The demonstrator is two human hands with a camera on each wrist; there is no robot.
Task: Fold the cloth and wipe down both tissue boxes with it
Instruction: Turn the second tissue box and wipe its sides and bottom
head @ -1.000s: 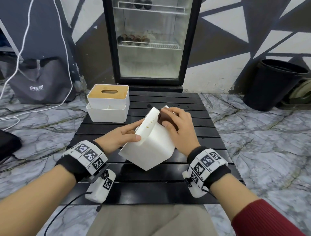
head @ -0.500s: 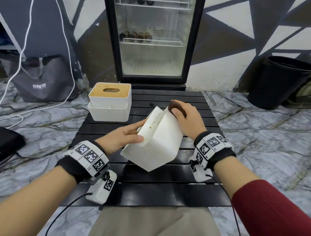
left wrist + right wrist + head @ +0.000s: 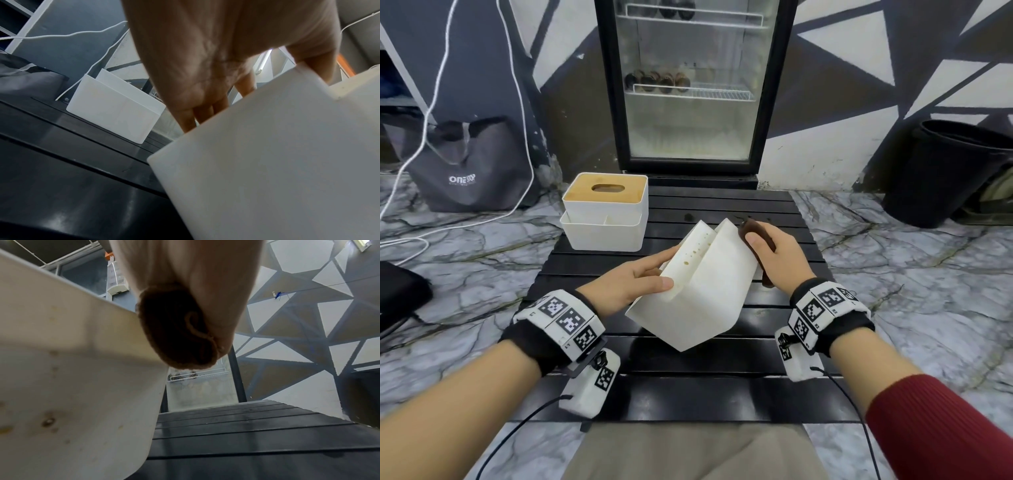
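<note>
A white tissue box [image 3: 705,287] is tipped up on the black slatted table [image 3: 688,370], its underside toward me and brown spots on its stepped face. My left hand [image 3: 633,281] grips its left side, thumb on the near face, fingers behind [image 3: 205,68]. My right hand [image 3: 774,257] holds a folded brown cloth [image 3: 751,229] against the box's right side; the cloth [image 3: 176,331] fills the palm in the right wrist view beside the box [image 3: 78,378]. A second tissue box [image 3: 606,212] with a wooden lid stands upright at the table's back left, also the second tissue box [image 3: 115,108].
A glass-door fridge [image 3: 691,85] stands behind the table. A grey bag [image 3: 465,168] and white cables [image 3: 517,85] lie at the left on the marble floor, a black bin [image 3: 948,171] at the right. My lap [image 3: 688,452] is at the table's near edge.
My right hand has slid with the cloth from the box's top face over to its right side. The box has tilted a little more upright in my left hand.
</note>
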